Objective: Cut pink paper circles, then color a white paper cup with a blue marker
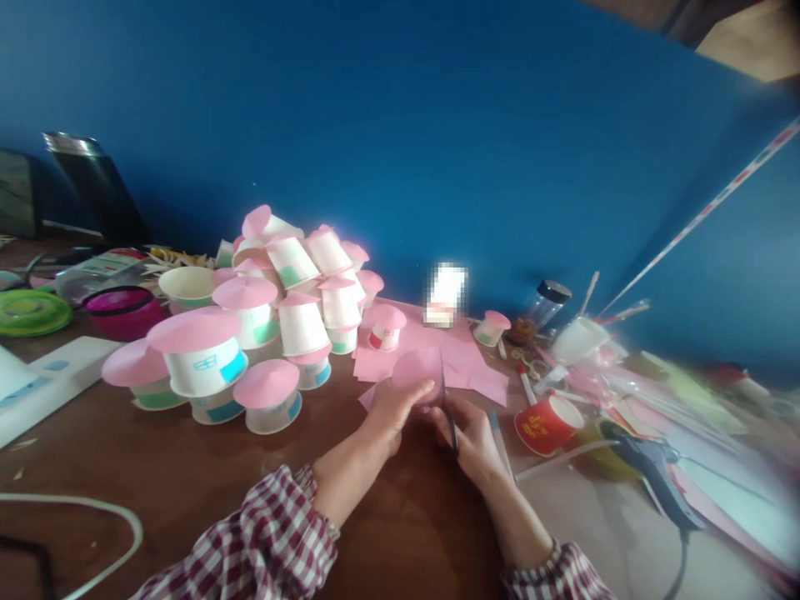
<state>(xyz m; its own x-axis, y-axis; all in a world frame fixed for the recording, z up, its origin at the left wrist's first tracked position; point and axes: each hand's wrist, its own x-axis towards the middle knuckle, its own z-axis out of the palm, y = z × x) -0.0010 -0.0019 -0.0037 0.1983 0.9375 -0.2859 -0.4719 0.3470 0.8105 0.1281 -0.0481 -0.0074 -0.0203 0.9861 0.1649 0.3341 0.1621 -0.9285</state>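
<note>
My left hand [391,410] grips a rounded piece of pink paper [416,367], thumb on top. In my right hand [470,433] is a pair of scissors [445,400], its blade upright along the paper's right edge. Both hands are close together over the brown table [400,517]. Beyond them lie flat sheets of pink paper [459,350], and a small paper cup with a pink top [386,329] stands by these sheets. How far the scissors' blades are apart I cannot make out.
On the left, several white paper cups with pink tops [300,325] are piled up. To the right are a red paper cup [547,425], a glue gun [656,467] with a cable, and a jar [547,304]. A white cable [125,521] curves at the lower left. Behind rises a blue wall [400,125].
</note>
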